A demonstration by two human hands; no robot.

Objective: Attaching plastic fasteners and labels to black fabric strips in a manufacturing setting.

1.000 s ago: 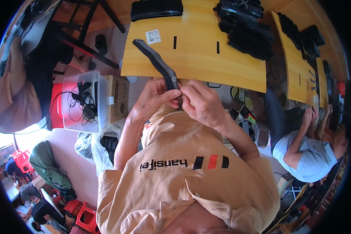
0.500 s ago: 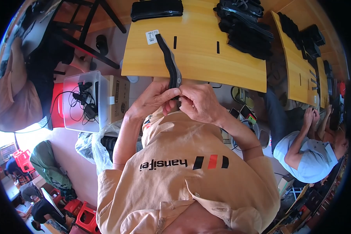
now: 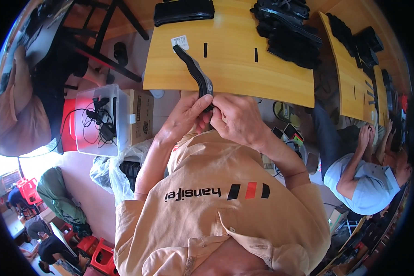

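A yellow table (image 3: 234, 69) carries a black pile (image 3: 292, 39) far right and a black bundle (image 3: 184, 12) far left. The dark strip (image 3: 194, 69) extends over the table's near edge, its near end in the left hand (image 3: 183, 117). The right hand (image 3: 238, 118) seems to pinch there too, fingertips partly hidden. The step looks like working that end; the next move calls for a steady left grip.

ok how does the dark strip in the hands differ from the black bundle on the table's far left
The dark strip is held at its near end by the left hand and right hand; the black bundle lies untouched on the table.
The strip looks slim and curved; the bundle looks broader and straighter.
The strip points away from the person; the bundle lies crosswise.
Both are mostly dark.
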